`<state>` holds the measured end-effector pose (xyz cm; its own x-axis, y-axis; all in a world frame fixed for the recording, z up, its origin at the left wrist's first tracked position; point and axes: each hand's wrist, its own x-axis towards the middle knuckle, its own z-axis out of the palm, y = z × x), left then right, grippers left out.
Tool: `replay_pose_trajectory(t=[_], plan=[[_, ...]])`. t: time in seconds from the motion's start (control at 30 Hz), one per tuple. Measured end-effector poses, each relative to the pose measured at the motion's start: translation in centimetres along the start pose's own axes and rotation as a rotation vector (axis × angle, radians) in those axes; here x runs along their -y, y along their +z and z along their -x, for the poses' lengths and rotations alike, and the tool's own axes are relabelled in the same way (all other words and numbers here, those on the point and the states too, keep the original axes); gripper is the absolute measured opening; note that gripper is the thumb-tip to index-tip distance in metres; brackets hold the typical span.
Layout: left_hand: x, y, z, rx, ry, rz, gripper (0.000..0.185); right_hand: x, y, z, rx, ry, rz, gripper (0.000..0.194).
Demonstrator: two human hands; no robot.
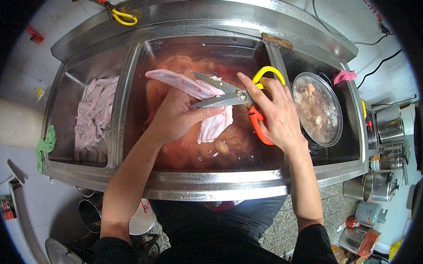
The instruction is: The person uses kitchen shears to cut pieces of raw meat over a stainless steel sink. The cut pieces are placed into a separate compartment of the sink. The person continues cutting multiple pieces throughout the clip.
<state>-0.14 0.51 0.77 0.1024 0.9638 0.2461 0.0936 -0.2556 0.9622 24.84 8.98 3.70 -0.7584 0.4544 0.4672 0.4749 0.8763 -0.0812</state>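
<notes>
My left hand [174, 116] grips a long pale piece of raw meat [178, 82] with skin on it, held above the reddish water in the middle basin. One end points to the upper left, and a loose flap hangs below my thumb. In my right hand [279, 112] are large scissors [244, 96] with one yellow and one red handle loop. Their blades are spread, one passing over the meat by my left thumb and the other above it. Beneath the hands, more raw meat [177, 150] lies under the cloudy water.
Skin-like pale strips [95, 118] fill the left basin. A round container of meat pieces in liquid [317, 109] stands in the right basin. A wooden-handled knife [278, 40] lies along the sink's back ledge. Other scissors [114, 13] hang at upper left. A green cloth [47, 141] drapes the left rim.
</notes>
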Motion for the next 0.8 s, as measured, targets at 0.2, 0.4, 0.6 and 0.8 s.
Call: replay_pose_trajectory(t=[0.2,0.4,0.6,0.8], plan=[[-0.2,0.4,0.0,-0.018,0.026,0.031,0.051,0.2,-0.3,0.0,0.020,0.020,-0.023,0.076],[0.0,0.3,-0.3,0.033,-0.034,0.256,0.031,-0.1,-0.4,0.1,0.012,0.025,-0.055,0.071],[-0.4,0.4,-0.4,0.052,-0.036,0.223,0.025,-0.4,0.4,0.7,-0.041,0.092,-0.197,0.057],[-0.5,0.4,-0.6,0.020,0.008,0.177,0.028,-0.8,1.5,0.7,-0.096,0.262,-0.312,0.050]])
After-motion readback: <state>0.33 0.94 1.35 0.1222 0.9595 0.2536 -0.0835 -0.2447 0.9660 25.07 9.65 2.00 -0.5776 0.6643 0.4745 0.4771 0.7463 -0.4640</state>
